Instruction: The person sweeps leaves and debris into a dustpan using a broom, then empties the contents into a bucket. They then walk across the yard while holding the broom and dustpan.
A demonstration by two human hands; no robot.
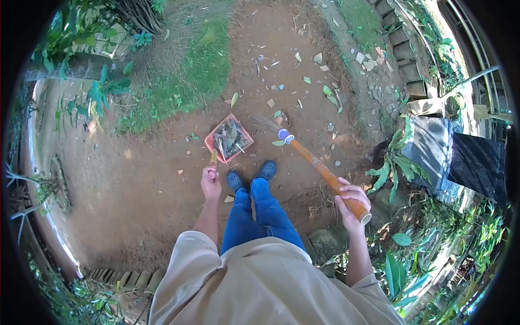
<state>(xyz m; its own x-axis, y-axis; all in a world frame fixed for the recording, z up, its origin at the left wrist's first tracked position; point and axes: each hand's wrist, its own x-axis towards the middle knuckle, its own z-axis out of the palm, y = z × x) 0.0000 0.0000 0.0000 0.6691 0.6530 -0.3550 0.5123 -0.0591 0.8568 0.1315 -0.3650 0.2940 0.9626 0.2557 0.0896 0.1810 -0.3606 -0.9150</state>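
Note:
My left hand (211, 182) is closed round the short handle of a red dustpan (209, 142). Dry leaves and dark litter (232, 135) fill much of the pan, which is just ahead of my feet. In my right hand (351, 201) is the thick orange-brown handle of a broom (319, 167), fingers wrapped near its butt end. A blue-and-white binding joins that handle to thin bristles (264, 124), which fan out over the dirt to the right of the dustpan. A green leaf (278, 143) lies beside the binding.
Scattered leaves, chips and scraps (271, 102) dot the bare dirt path ahead. Grass (208, 65) borders it on the left; stones and blocks (403, 51) edge the right. A black sheet (476, 162) and leafy plants (398, 162) stand at right. My blue clogs (266, 170) are on the dirt.

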